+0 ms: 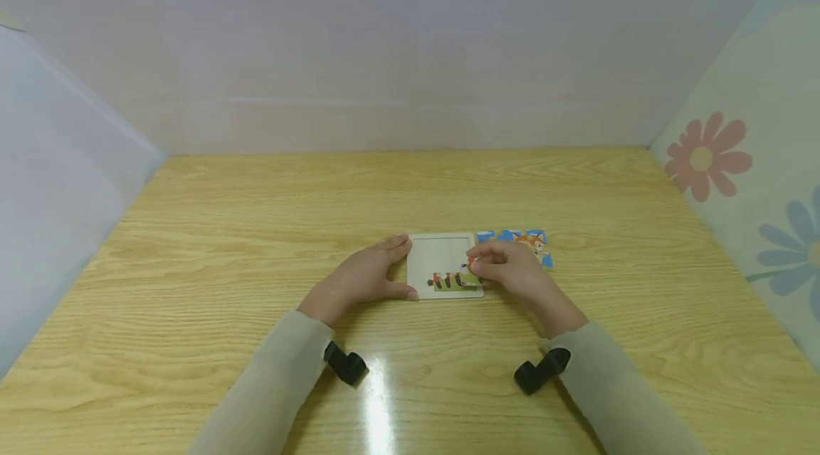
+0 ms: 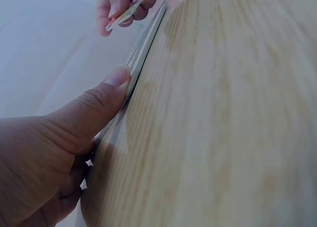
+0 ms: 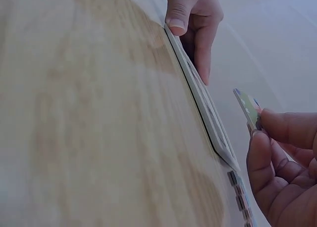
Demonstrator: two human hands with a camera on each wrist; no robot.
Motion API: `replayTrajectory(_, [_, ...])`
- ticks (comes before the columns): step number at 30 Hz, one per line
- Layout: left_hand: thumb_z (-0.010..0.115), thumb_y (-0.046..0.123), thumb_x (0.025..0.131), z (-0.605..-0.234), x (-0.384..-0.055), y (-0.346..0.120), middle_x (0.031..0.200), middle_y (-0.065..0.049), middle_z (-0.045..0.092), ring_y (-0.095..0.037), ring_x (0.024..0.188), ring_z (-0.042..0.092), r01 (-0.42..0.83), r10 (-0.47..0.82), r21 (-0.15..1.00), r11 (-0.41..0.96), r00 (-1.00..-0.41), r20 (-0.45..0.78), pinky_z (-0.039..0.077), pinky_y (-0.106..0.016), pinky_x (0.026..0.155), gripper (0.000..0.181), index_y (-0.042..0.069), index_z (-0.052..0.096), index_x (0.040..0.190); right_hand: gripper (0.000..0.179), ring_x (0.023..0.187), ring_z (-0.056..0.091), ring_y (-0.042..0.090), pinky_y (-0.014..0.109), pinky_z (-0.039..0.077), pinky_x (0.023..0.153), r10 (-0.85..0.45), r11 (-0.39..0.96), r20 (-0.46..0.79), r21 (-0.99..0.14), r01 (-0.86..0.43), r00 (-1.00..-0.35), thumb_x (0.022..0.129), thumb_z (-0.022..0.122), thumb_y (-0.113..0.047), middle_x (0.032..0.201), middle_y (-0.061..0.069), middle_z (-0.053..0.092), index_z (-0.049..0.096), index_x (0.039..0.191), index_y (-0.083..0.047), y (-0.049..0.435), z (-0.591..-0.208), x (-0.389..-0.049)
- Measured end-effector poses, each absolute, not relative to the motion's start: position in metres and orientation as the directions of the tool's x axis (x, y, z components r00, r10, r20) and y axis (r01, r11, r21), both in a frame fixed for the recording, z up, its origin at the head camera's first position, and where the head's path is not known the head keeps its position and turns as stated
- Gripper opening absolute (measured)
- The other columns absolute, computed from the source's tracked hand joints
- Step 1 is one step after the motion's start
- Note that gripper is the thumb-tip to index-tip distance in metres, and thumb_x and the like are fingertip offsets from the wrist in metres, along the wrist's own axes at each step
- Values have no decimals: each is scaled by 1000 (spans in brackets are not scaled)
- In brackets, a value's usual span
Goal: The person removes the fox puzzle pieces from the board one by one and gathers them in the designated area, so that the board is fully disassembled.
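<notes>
A pale wooden puzzle tray (image 1: 438, 252) lies flat on the table, with a striped-tail puzzle piece (image 1: 445, 281) in its lower part. My left hand (image 1: 368, 275) holds the tray's left side, thumb at the near corner and fingers towards the far corner. Between thumb and fingertips, my right hand (image 1: 515, 268) pinches a green and red puzzle piece (image 3: 249, 108). That piece is tilted and raised above the tray's right part, partly covered by the fingers in the head view. The left wrist view also shows the pinched piece (image 2: 125, 15) over the tray's far end.
Several loose puzzle pieces (image 1: 538, 240), blue with a fox-like face, lie right of the tray, partly behind my right hand. The wood-grain table (image 1: 256, 227) meets a pale wall behind. A flower-printed panel (image 1: 756, 156) stands at the right.
</notes>
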State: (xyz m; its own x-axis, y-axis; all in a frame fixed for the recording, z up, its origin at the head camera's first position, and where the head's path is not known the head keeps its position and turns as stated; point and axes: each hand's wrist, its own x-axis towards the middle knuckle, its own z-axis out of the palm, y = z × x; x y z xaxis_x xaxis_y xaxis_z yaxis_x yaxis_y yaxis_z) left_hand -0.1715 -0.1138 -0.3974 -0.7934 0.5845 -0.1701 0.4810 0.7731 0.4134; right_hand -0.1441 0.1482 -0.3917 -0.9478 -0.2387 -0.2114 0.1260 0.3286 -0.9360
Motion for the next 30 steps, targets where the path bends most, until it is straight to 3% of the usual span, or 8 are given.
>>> replayTrajectory(17, [67,57,74,-398,-173,-114,153,-6,21,-28,139,24,476,582,420,773,-795,-171,26,-42,111,96,7,27,146,28,70,58,6,23,52,62,-212,264,-201,-954,142,-956,87,61,0,81,0,65,55,110,15,171,-395,-136])
replayTrajectory(30, [68,56,74,-398,-173,-114,153,-6,21,-27,139,24,477,586,427,768,-792,-169,26,-41,111,96,6,26,146,21,66,58,10,23,51,57,-133,457,-174,-884,96,-976,85,65,-5,80,7,66,64,103,5,173,-397,-133])
